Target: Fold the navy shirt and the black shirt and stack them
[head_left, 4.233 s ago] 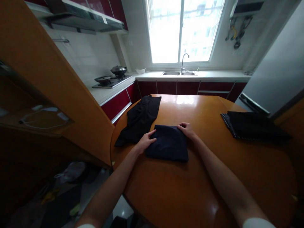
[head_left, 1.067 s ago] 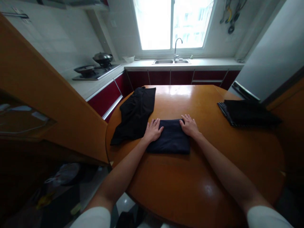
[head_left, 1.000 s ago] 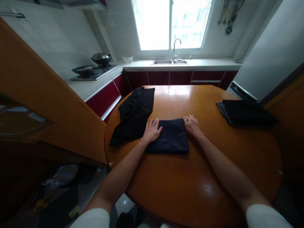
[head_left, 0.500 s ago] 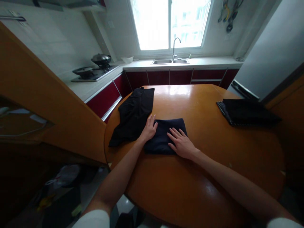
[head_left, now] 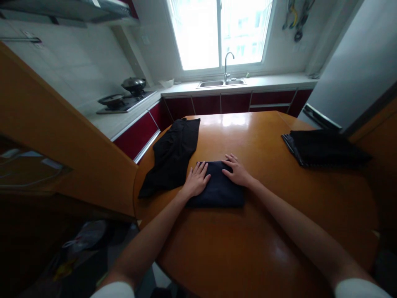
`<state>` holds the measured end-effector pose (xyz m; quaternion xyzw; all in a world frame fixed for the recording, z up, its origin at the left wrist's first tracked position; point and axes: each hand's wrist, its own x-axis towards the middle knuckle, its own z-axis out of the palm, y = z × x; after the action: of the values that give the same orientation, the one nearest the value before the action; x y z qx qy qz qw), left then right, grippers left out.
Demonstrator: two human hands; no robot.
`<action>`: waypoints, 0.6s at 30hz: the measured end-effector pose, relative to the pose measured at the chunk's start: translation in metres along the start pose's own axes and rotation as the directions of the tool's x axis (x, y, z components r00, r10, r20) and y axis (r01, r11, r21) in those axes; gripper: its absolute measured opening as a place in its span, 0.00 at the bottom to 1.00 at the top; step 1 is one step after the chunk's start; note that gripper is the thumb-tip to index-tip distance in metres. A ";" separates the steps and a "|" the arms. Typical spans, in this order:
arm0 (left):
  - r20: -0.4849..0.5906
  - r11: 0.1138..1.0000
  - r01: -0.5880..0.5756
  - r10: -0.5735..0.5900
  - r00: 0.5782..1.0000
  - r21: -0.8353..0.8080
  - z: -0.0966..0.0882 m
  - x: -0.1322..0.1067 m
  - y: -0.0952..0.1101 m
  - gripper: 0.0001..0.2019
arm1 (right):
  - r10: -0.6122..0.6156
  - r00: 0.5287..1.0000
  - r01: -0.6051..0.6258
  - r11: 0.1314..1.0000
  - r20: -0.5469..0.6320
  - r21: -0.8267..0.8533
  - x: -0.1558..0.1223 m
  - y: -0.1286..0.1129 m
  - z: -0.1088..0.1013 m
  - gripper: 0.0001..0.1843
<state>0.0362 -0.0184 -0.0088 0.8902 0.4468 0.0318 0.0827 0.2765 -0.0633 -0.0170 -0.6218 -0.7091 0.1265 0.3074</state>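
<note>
A dark navy garment [head_left: 220, 192], folded into a flat rectangle, lies on the wooden table [head_left: 217, 248]; its exact kind I cannot tell. My left hand [head_left: 196, 180] rests flat on its left part, fingers spread and pointing away from me. At its far right corner lies my right hand [head_left: 237, 171], fingers stretched out and partly over the far edge. To the left of my left hand, a black garment [head_left: 175, 157] is spread loosely with some creases.
Folded dark clothes [head_left: 325, 147] are stacked at the table's right side. Beyond the table run a counter with a sink [head_left: 221, 83] and a stove with a lidded pot [head_left: 134, 84]. A tall fridge [head_left: 350, 62] stands at the right.
My right hand has moved from the middle right of the navy garment to its far right corner. My left hand has shifted slightly nearer to me and still lies on the cloth.
</note>
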 end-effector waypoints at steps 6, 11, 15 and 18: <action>-0.029 0.999 0.038 -0.038 0.999 -0.002 0.002 0.007 -0.010 0.30 | 0.199 0.964 -0.182 0.978 -0.179 0.104 0.022 0.039 -0.004 0.20; -0.057 0.998 0.067 -0.067 0.996 0.004 0.007 0.016 -0.019 0.31 | 0.241 0.916 -0.176 0.960 -0.320 0.219 0.016 0.030 -0.016 0.22; -0.088 0.996 0.079 -0.076 0.993 0.032 0.014 0.026 -0.032 0.33 | -0.038 0.971 0.094 0.969 -0.237 0.230 0.005 0.004 -0.008 0.19; -0.125 0.994 0.089 -0.079 0.989 0.069 0.019 0.032 -0.039 0.34 | 0.002 0.979 0.046 0.973 -0.206 0.226 0.003 -0.006 0.000 0.21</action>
<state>0.0271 0.0274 -0.0351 0.8694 0.4891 0.0659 0.0231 0.2721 -0.0617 -0.0128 -0.5840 -0.6611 0.1396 0.4500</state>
